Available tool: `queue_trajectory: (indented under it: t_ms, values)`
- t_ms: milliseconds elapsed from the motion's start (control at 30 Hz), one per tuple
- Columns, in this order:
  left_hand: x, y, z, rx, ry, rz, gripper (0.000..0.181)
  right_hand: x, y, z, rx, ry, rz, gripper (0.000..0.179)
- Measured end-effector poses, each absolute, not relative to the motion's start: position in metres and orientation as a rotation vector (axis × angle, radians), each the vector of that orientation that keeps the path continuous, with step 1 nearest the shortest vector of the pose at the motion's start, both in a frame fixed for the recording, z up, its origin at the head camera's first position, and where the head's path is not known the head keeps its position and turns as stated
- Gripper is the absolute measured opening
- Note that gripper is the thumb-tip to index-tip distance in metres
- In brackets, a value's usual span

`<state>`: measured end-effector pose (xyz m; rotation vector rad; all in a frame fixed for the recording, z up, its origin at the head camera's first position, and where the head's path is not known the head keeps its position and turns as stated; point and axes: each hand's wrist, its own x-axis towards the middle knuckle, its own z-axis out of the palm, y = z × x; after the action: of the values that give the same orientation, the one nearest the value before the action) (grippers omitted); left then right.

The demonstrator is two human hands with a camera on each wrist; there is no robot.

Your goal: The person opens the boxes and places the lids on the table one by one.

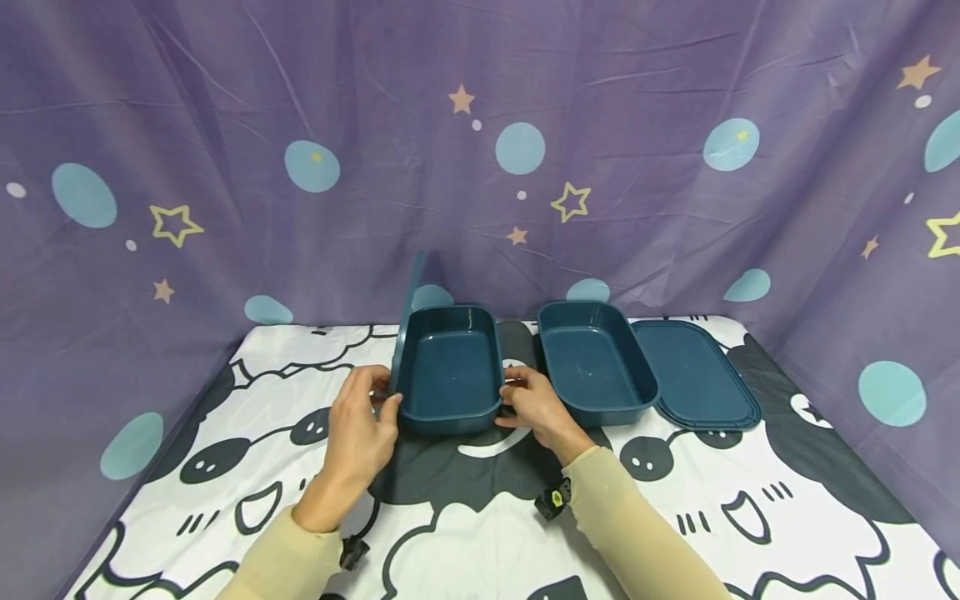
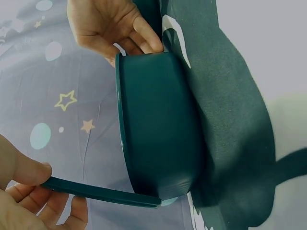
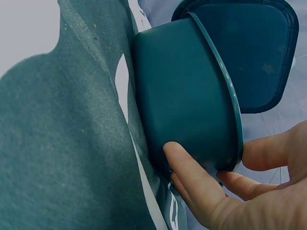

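A dark teal rectangular container (image 1: 452, 367) stands on the patterned cloth in front of me, its inside bare. My left hand (image 1: 362, 425) pinches the edge of a matching lid (image 1: 409, 304), thumb on one face and fingers on the other. Tilted up on edge, the lid (image 2: 103, 192) stands along the container's left side. At the opposite side, my right hand (image 1: 534, 407) holds the container's wall, with the thumb at the rim and the fingers against the outside, as the right wrist view shows. Behind the container (image 3: 187, 91), that view also shows the lid's broad face (image 3: 261, 57).
A second teal container (image 1: 596, 358) sits just right of my right hand. Beside it a second lid (image 1: 693, 371) lies flat, partly behind that container's edge. A purple curtain (image 1: 420, 200) with stars and dots hangs behind the cloth-covered table (image 1: 495, 533).
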<state>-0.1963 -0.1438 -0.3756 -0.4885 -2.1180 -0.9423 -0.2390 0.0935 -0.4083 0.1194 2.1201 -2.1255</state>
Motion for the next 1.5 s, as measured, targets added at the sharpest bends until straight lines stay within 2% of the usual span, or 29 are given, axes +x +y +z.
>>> queue_trajectory:
  t_ms: [1500]
  values:
    - [-0.196, -0.158, -0.385, -0.275, -1.99, -1.317, 0.031, -0.24, 0.094, -0.409, 0.12, 2.119, -2.121, 0.04]
